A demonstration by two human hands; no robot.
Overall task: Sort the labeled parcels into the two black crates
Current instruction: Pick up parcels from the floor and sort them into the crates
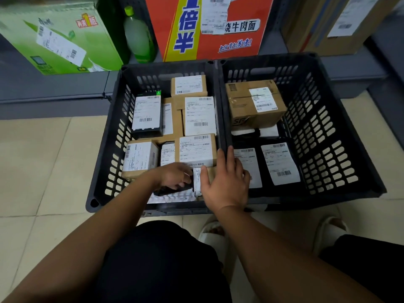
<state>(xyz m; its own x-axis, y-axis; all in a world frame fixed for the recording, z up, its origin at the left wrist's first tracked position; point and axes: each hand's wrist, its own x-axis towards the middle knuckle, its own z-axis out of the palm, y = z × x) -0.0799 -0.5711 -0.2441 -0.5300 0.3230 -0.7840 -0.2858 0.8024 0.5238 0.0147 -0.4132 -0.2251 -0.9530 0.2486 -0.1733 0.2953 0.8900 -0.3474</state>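
Fingers (231, 157) of the right hand (225, 182) lie mostly straight over a small labeled parcel (196, 181), lower middle of frame in the left crate (102, 171). The left hand (175, 178) curls against it, can't tell if it's gripping. Guessing they're steadying it to read the label.

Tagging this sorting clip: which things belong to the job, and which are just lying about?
Job: left crate, right crate, brown parcel, black parcel, left hand, right hand.
Lying about: green carton, green bottle, orange carton, brown shelf boxes.
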